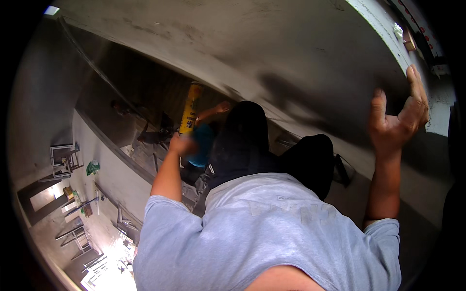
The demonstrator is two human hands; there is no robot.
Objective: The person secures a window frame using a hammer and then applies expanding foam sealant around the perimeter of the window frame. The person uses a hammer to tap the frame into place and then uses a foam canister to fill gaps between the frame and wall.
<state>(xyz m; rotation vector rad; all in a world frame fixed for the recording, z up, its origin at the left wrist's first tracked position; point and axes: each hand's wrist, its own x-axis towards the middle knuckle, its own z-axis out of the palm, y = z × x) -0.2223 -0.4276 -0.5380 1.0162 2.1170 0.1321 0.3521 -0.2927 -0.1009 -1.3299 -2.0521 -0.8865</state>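
My left hand (pixel 181 145) is closed around the lower end of a long yellow can (pixel 190 110), a slim cylinder with dark printing, held upright and slightly tilted. The hand is a little blurred, and what is at the can's lower end is hidden. On the right, my right hand (pixel 399 119) is raised with its fingers apart and nothing in it. Its fingertips reach the pale edge (pixel 395 53) of the wall top; whether they touch it I cannot tell. A small brownish block (pixel 410 42) sits on that edge above the fingers.
A grey wall (pixel 301 63) runs across in front of me. Below, next to the can, is another person's arm (pixel 209 112) and blue clothing (pixel 201 145). Far down on the left are a metal frame (pixel 63 160), a green bag (pixel 92 167) and scattered frames. A hose-like line (pixel 92 63) hangs at upper left.
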